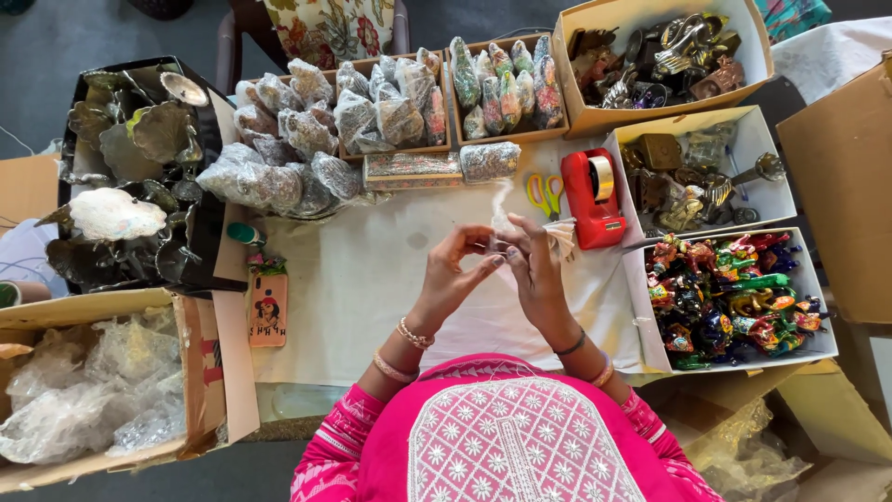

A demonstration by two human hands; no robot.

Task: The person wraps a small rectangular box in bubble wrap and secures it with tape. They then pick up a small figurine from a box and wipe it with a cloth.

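Fingers (485,249) pinched together over table (372,279)

Along the far edge of the desk (372,279) stand two shallow brown cardboard trays (437,147) packed with small figures wrapped in clear plastic, and loose wrapped bundles (269,181) spill at their left. To the right sit three open white-lined boxes: the top one (595,116) holds dark metal figurines, the middle one (776,200) brass pieces, the nearest (641,316) brightly painted figures. At near left, a brown carton (200,372) holds crumpled clear wrap (mostly bubble film). A large plain carton (836,186) stands at far right.
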